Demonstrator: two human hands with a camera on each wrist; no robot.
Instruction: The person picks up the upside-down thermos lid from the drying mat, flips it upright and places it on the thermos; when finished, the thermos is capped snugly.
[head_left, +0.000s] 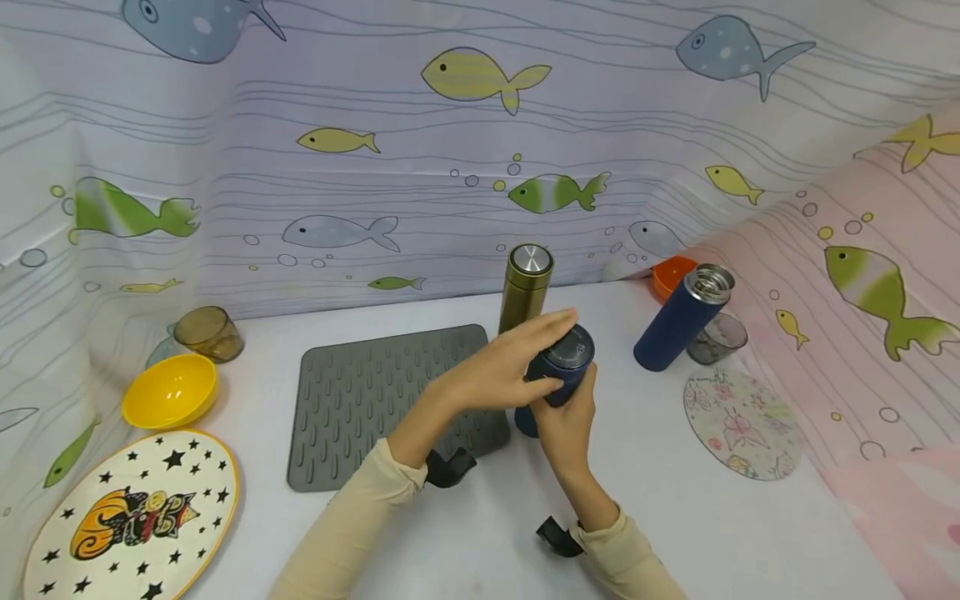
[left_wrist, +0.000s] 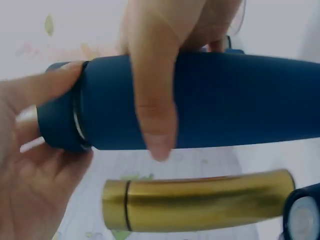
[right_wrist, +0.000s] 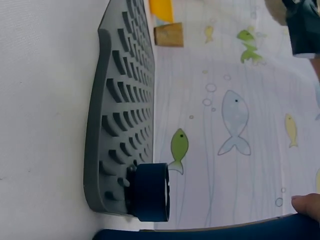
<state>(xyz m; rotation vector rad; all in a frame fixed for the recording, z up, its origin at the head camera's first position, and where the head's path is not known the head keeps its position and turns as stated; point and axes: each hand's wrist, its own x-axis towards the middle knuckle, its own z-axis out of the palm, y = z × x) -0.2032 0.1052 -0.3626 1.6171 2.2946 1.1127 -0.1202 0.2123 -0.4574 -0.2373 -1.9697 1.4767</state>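
Closest to me are two pale sleeves (head_left: pixel 356 521) reaching in over the white desk (head_left: pixel 495 537), with a dark strap (head_left: pixel 450 468) near each wrist. Beyond them, both hands are on one dark blue bottle (left_wrist: pixel 225 100), lid uppermost, by the right end of a grey ridged mat (head_left: pixel 375 408). The left hand (head_left: pixel 502 367) has its grip on the lid (head_left: pixel 570 348), thumb on one side and fingers round the other; a thin bright line shows where lid and body meet. The right hand (head_left: pixel 566 429) has its grip wrapped about the body lower down. Whether the base touches the desk, I can't tell.

Just behind the hands a gold bottle (head_left: pixel 522 300) stands upright with its top on, and a short blue piece (right_wrist: pixel 152 192), like a cap, sits at the mat's end. Farther right is a second blue bottle (head_left: pixel 673 325), uncapped, its steel mouth showing, with a smoky glass (head_left: pixel 722 336) close by, an orange bowl (head_left: pixel 670 277) behind and a patterned round disc (head_left: pixel 742 425) lying nearer. Over on the left there's a yellow bowl (head_left: pixel 171 392), an amber glass (head_left: pixel 210 333) behind it, and nearer, a large star-dotted plate (head_left: pixel 191 492). Fish-printed cloth (head_left: pixel 435 183) hangs at the back.
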